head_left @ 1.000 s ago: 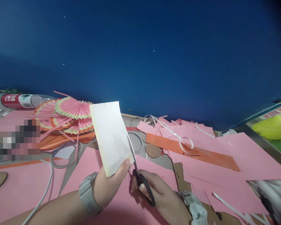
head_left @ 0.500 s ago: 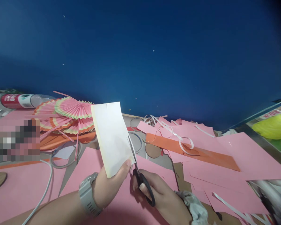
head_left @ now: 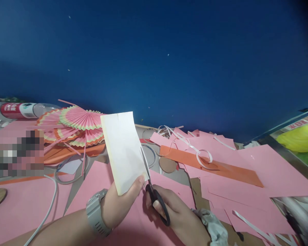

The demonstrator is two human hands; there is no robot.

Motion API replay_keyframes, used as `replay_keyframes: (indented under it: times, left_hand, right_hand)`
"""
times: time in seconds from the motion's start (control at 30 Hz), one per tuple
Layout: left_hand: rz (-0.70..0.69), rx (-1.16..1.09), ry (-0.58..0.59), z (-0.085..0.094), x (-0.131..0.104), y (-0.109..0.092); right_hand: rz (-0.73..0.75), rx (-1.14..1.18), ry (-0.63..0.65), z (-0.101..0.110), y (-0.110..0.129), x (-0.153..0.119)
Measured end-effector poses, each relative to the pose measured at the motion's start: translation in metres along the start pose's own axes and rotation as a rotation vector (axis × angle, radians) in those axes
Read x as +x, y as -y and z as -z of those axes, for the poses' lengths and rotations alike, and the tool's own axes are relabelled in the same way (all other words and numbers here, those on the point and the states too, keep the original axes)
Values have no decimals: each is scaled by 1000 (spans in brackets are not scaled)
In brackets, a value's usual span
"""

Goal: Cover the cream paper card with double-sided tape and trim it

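Note:
My left hand (head_left: 123, 205), with a grey watch on its wrist, pinches the lower end of a white paper sheet (head_left: 122, 147), the thumb on top. A pale yellow border runs down the sheet's left side. My right hand (head_left: 174, 212) grips black-handled scissors (head_left: 157, 205), fingers in the loops. The blades point up and away along the sheet's right edge, where a narrow sliver stands apart from it. Pink paper (head_left: 141, 222) lies beneath both hands.
Folded pink paper fans (head_left: 82, 119) and a clear bottle with a red label (head_left: 15, 110) lie left. Right are pink sheets (head_left: 267, 164), an orange strip (head_left: 210, 165), curled white strips (head_left: 205, 157) and a cardboard disc (head_left: 168, 164). A blue wall (head_left: 154, 61) rises behind.
The white sheet has shifted very slightly to the right at its top. Both hands and the scissors stay almost where they were.

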State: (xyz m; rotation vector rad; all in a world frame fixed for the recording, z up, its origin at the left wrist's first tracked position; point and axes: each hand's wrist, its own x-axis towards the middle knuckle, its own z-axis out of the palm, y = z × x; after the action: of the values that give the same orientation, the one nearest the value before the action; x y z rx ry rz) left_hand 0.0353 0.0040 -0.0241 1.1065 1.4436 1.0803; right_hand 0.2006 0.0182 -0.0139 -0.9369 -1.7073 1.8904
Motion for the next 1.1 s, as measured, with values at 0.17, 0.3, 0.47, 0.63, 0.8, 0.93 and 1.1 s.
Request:
replay_keyframes:
  times: [0.17,0.3,0.47,0.63,0.8,0.93,1.1]
  left_hand:
    - [33,-8,12,0,-1,-1]
    - [39,4,26,1,-2,0]
    - [7,14,45,1,-2,-1]
    - [-13,17,61,0,-1,-2]
    - [-11,6,78,1,-1,-3]
    - [-39,3,152,2,-2,-5]
    - [-67,-26,304,1,-2,-8]
  right_hand:
    - [-2,-14,7,1,1,-1]
    - [1,-30,-5,1,0,-1]
    - [4,1,-4,0,-1,-1]
    - [-2,11,-12,-1,0,-1]
    - [0,-5,-10,0,1,-1]
    - [7,-23,-13,0,0,-1]
    - [47,-32,-7,1,-3,-3]
